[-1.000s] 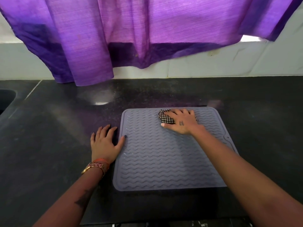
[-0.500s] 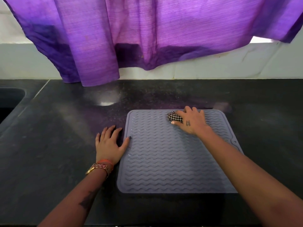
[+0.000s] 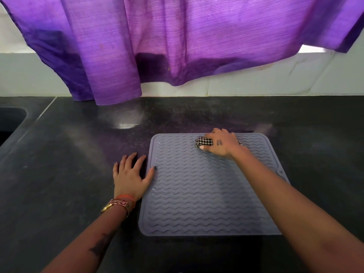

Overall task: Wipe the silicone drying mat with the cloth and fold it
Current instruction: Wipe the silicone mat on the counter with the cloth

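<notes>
— Since a second ago, what has shifted?

— Mostly the right hand (image 3: 220,144): it has carried the cloth (image 3: 203,142) from the middle of the mat's far half up to the far edge. The left hand (image 3: 131,175) has stayed planted where it was.

— Start from the left, then.

— At the far left edge a sink (image 3: 10,123) is cut into the dark countertop (image 3: 59,174). Next comes the left hand, lying flat on the countertop just beside the mat, fingers straight and spread, holding nothing. Only its thumb tip reaches over, touching the mat's left rim. A gold bracelet (image 3: 118,205) and an orange band sit on that wrist.

— And the mat itself?

— The silicone drying mat (image 3: 197,194) is grey, with wavy ridges, and it lies flat and unfolded on the countertop in front of the person, its right side partly covered by the right forearm.

— The cloth?

— A small checked wad near the mat's far edge, right of centre. The right hand's fingers curl over it and the thumb pinches it from the near side, pressing it onto the mat.

— Behind?

— A purple curtain (image 3: 177,46) hangs over the white wall.
</notes>
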### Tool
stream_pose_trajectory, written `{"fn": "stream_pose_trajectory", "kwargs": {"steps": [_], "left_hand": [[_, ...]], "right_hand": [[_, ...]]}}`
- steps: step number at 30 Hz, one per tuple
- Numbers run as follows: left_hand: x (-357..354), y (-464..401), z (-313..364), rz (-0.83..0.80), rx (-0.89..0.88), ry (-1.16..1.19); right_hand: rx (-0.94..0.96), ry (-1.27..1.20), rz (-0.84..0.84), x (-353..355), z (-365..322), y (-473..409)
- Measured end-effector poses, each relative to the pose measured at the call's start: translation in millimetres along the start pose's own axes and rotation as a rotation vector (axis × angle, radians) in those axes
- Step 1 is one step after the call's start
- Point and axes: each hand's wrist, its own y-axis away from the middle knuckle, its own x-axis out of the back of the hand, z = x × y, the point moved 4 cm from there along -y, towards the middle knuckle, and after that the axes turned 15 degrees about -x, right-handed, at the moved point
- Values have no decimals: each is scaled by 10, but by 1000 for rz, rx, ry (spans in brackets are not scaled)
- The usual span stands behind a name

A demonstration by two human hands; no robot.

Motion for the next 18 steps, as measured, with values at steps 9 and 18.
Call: {"fn": "stream_pose_trajectory", "kwargs": {"steps": [9,18], "left_hand": [[11,4,12,-9,4,-3],[6,9,9,-24,5,-8]], "right_hand": [[29,-57,11,-33,-132,-5],[51,-91,38,-81,-350,18]]}}
